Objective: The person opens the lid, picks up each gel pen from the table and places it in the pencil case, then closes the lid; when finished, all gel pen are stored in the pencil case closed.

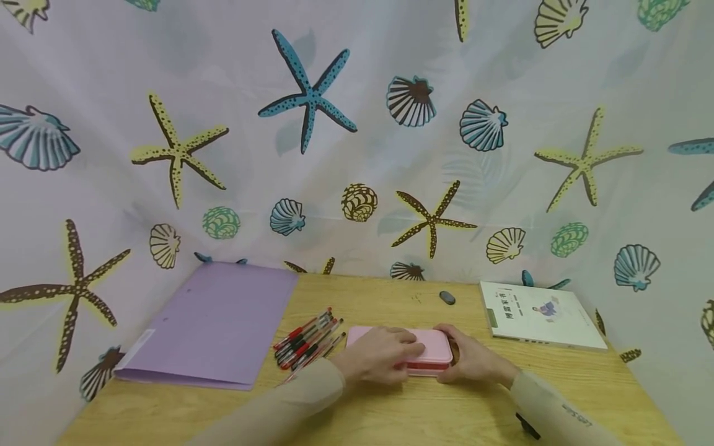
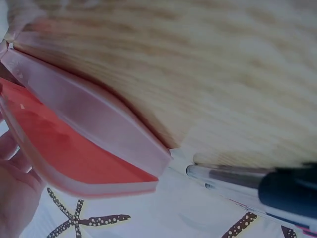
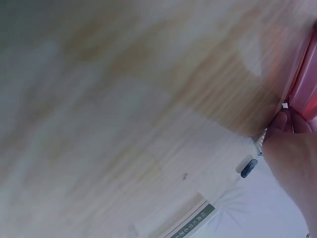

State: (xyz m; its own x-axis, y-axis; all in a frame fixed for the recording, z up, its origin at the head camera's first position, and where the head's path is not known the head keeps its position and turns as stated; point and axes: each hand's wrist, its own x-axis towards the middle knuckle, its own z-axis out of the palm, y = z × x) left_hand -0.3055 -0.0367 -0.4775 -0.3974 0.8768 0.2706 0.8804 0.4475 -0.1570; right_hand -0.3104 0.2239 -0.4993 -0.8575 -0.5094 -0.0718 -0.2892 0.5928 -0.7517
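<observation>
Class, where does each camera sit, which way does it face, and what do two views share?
Head: worn on the head, facing forward and down at the pink case; left hand, right hand and sleeves show.
Left wrist: on the wrist, facing the gaping case and pens; part of the left hand shows.
Right wrist: on the wrist, facing the tabletop and case's end; part of the right hand shows.
Head and right wrist share the book and dark oval object.

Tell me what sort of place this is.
Likely a screened-off study spot: a white sheet printed with starfish and shells hangs behind and beside a yellowish wood-grain tabletop, which holds a loose pile of red and black pens. What lies beyond is hidden.
</observation>
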